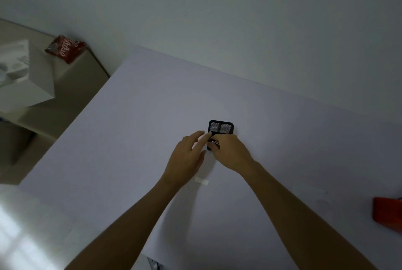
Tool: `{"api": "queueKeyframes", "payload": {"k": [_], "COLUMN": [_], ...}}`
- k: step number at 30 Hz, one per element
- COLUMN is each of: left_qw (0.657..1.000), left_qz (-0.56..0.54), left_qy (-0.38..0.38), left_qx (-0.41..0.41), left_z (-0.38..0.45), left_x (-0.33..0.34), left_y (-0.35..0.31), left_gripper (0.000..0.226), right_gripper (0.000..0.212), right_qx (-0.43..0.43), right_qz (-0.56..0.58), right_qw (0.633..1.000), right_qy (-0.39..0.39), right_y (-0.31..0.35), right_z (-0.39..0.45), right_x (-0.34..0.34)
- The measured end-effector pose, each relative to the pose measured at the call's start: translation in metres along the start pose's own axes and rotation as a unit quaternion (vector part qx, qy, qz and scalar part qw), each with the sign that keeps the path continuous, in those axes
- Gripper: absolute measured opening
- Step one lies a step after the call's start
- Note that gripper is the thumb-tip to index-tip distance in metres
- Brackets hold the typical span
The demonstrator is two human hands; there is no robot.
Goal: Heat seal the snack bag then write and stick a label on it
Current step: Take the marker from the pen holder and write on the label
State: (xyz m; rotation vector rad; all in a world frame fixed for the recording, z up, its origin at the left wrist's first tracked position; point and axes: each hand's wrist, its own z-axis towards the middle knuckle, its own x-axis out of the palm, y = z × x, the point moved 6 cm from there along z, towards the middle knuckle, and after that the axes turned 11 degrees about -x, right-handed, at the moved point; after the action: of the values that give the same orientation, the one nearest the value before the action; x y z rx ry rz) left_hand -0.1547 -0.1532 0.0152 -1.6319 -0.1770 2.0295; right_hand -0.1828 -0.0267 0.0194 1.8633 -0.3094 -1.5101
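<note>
Reaching out over the pale tabletop (282, 139), both bare arms are seen meeting just in front of a black mesh pen holder (221, 127) that stands near the middle of the surface. The right hand (229, 153) is curled, and a small dark object, likely a pen (212, 144), is pinched in its fingers (214, 139) right below the holder; what exactly the object is cannot be told because of blur. The left hand (187, 156) is held beside it with fingers fairly straight and spread, the tips pointing toward the holder and the dark object, and nothing is seen gripped in it; whether the tips touch the object cannot be told. A small white label (201, 181) is seen lying flat on the tabletop just under the left wrist. The red snack bag (65, 48) is found well apart from the hands, on a beige surface at the far left, next to a white box (28, 82). At the right edge of the view, part of an orange-red object (388, 213) is seen resting on the tabletop.
</note>
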Motion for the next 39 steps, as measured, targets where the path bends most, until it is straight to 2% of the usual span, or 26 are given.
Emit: {"api": "queueKeyframes", "payload": {"k": [4,7,12,19,24,28,29,31,34,35,36,38,39], "left_qw": [0.992,0.986,0.975,0.966,0.956,0.949,0.949,0.964,0.988,0.99,0.99,0.995,0.997], "left_qz": [0.03,0.046,0.067,0.059,0.066,0.077,0.084,0.091,0.106,0.101,0.1,0.052,0.012], "left_qy": [-0.009,0.006,0.054,0.094,0.073,0.09,0.092,0.071,0.074,0.092,0.1,0.07,0.054], "left_qx": [0.124,0.16,0.206,0.235,0.277,0.293,0.288,0.239,0.087,0.034,-0.017,-0.05,-0.055], "left_z": [0.008,0.012,0.018,0.007,0.014,0.021,0.023,0.03,0.025,0.024,0.023,0.027,0.03], "left_x": [-0.009,-0.011,-0.012,-0.021,-0.045,-0.056,-0.06,-0.076,-0.124,-0.136,-0.145,-0.149,-0.147], "left_y": [-0.013,-0.013,-0.014,-0.012,-0.012,-0.021,-0.013,0.038,0.143,0.159,0.16,0.131,0.111], "left_gripper": [0.034,0.017,0.004,0.029,0.021,0.021,0.021,0.022,0.052,0.053,0.04,0.009,0.009], "right_gripper": [0.019,0.011,0.019,0.021,0.026,0.027,0.026,0.021,0.028,0.029,0.03,0.026,0.023], "right_qx": [0.003,0.005,-0.005,-0.073,-0.122,-0.124,-0.121,-0.063,0.051,0.071,0.08,0.085,0.084], "right_qz": [0.04,0.072,0.066,-0.001,-0.039,-0.102,-0.117,-0.133,-0.106,-0.098,-0.092,-0.056,-0.023], "right_qw": [0.998,0.993,0.993,0.993,0.99,0.983,0.982,0.988,0.992,0.991,0.991,0.993,0.993], "right_qy": [0.054,0.09,0.099,0.09,0.064,0.092,0.09,0.045,-0.044,-0.055,-0.06,-0.064,-0.076], "right_y": [0.003,0.005,0.006,0.025,0.044,0.059,0.055,0.027,-0.03,-0.038,-0.039,-0.031,-0.024], "right_z": [-0.005,-0.01,-0.018,-0.03,-0.035,-0.032,-0.033,-0.042,-0.078,-0.087,-0.091,-0.087,-0.082], "right_x": [0.0,-0.001,0.0,-0.012,-0.032,-0.032,-0.038,-0.072,-0.137,-0.145,-0.144,-0.125,-0.115]}}
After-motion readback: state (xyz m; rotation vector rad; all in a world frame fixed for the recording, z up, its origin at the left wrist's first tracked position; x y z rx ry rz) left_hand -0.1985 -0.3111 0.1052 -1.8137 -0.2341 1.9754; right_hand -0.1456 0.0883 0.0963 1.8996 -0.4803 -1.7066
